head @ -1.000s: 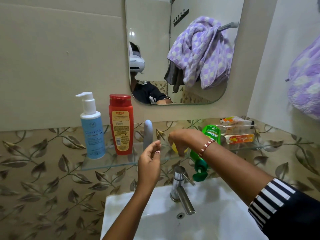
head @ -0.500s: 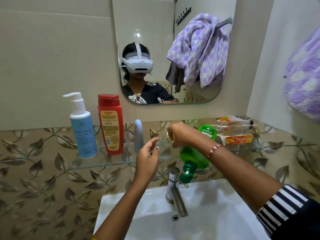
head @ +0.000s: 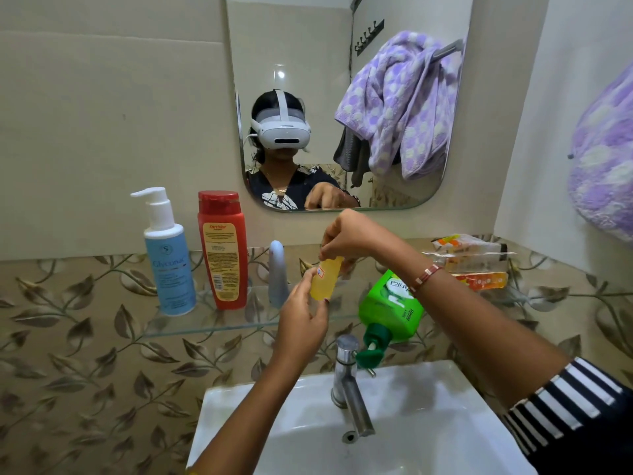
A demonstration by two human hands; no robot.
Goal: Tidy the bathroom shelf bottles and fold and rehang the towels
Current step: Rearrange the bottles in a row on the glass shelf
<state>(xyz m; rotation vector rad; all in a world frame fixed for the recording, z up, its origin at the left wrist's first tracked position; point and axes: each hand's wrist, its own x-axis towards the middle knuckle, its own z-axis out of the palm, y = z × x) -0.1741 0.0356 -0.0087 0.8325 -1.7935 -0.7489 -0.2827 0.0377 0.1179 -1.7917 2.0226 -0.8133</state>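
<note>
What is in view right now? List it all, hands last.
pump bottle: 1, blue and white, upright at shelf's left
shampoo bottle: 1, red, upright beside it
grey tube: 1, upright mid-shelf
yellow bottle: 1, held above shelf
green bottle: 1, tipped over shelf edge
packets: several, orange, shelf's right
shelf: 1, glass
towel: 1, purple, right wall
mirror: 1
tap: 1, steel
sink: 1, white
left hand: holds yellow bottle's base
right hand: pinches its top
</note>
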